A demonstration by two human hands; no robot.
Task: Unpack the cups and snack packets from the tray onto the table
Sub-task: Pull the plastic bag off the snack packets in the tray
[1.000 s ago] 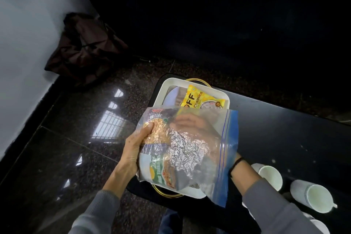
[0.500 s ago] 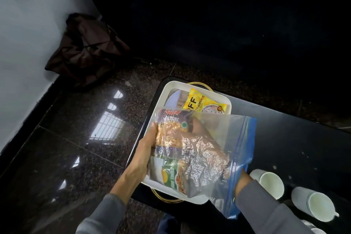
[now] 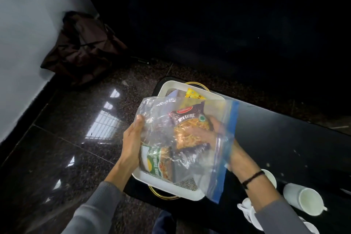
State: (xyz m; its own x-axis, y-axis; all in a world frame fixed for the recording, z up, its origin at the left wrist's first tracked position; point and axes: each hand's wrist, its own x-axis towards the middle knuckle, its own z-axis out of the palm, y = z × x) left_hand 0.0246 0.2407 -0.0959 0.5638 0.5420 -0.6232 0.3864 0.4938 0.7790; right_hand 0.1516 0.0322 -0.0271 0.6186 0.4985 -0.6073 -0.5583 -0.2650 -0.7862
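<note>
A clear plastic bag (image 3: 190,138) with a blue zip strip is held in the air just above a white tray (image 3: 171,186), which sits at the near end of a black table (image 3: 284,138). The bag's long axis runs roughly from the tray's far left corner toward its near right corner, and the blue-striped mouth faces right, away from the tray's left edge. The left hand (image 3: 132,144) grips the bag's left edge from outside, fingers curled around the plastic with the thumb up. The right hand (image 3: 207,135) reaches in through the mouth and shows blurred through the plastic, fingers closed around a dark snack packet (image 3: 190,131) printed "MIXTURE", with yellow-orange strands pictured on it. This packet stands with its printed top pointing toward the tray's far end. A second packet (image 3: 158,161), green and white with orange, lies lower in the bag, near the left palm. A third, yellow packet (image 3: 193,95) lies in the tray's far end, outside the bag. To the right of the tray, on the table, at least three white cups are in view: one on its side with its mouth toward the camera (image 3: 303,201), one partly hidden behind the right wrist (image 3: 269,178), and one beneath the right sleeve (image 3: 247,207). A black band circles the right wrist.
</note>
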